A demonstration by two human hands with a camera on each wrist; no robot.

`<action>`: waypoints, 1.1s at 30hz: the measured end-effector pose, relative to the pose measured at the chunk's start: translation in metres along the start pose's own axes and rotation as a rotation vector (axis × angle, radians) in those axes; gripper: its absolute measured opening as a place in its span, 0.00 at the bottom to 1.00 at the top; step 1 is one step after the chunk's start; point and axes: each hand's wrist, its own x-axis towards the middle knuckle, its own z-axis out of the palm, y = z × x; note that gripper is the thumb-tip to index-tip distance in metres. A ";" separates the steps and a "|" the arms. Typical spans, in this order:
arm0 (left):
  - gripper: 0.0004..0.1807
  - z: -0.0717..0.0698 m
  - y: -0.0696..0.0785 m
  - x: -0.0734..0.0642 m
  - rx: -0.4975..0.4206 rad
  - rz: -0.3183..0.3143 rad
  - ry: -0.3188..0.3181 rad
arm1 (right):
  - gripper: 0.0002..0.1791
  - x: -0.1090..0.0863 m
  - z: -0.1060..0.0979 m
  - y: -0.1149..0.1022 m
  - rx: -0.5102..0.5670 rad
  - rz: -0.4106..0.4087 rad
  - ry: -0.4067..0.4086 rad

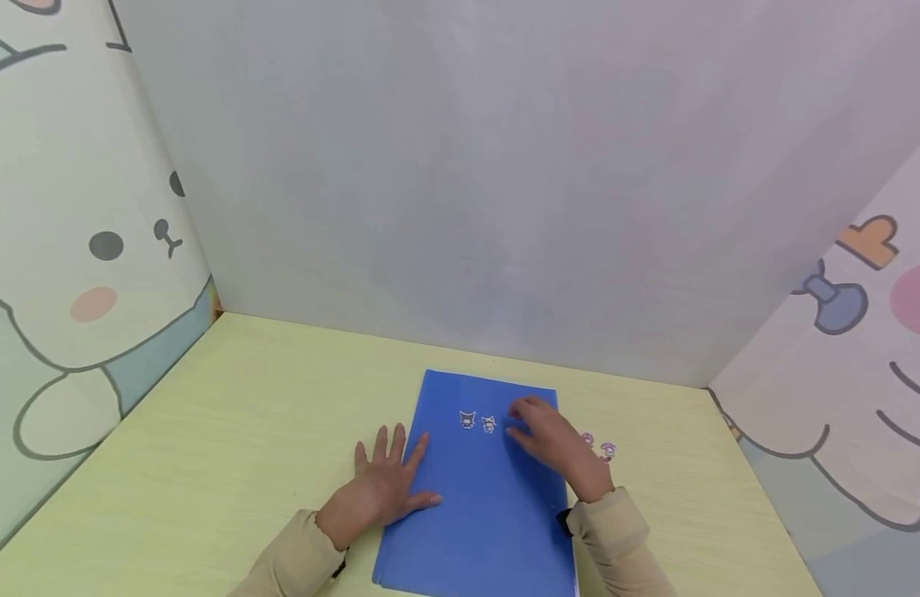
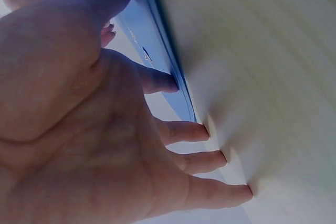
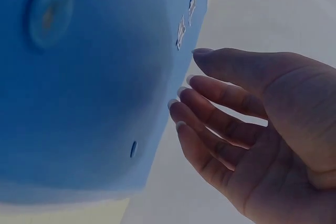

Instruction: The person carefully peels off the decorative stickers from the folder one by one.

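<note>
Mostly, the blue folder point(image 1: 482, 514) fills the middle of the pale yellow tabletop point(image 1: 303, 398), with the left hand point(image 1: 381, 489) spread flat across its left edge: thumb and forefinger on the cover, the other three fingertips on the tabletop, its grip slack and fingers extended. The right hand point(image 1: 553, 439) is over the folder's upper right, its grip loose, fingers lightly bent and thumb apart from the fingertips. Just left of it, a dark-hooded sticker point(image 1: 467, 420) and a paler sticker point(image 1: 489, 424) sit side by side near the top of the cover. The right wrist and beige sleeve point(image 1: 612, 526) hide part of the folder's right edge; beyond them lie pink stickers point(image 1: 607, 449) on the tabletop, close by the wrist. A grey-white wall point(image 1: 467, 182) closes off the back, and cartoon-printed panels point(image 1: 50, 207) flank both sides.
</note>
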 end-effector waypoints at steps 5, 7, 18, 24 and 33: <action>0.48 0.000 0.000 0.000 0.023 -0.004 -0.015 | 0.12 0.002 0.004 -0.003 -0.007 -0.022 -0.003; 0.47 0.001 -0.001 0.002 0.025 -0.005 -0.012 | 0.12 0.003 0.004 -0.004 -0.005 -0.031 -0.005; 0.48 0.021 -0.008 0.009 0.026 0.014 0.047 | 0.14 0.007 0.007 -0.011 -0.025 -0.029 -0.058; 0.48 0.017 -0.007 0.007 0.028 0.008 0.036 | 0.16 0.008 0.008 -0.014 -0.027 -0.003 -0.108; 0.47 0.001 0.000 0.000 0.039 -0.008 0.000 | 0.15 0.009 0.009 -0.013 0.035 -0.003 -0.141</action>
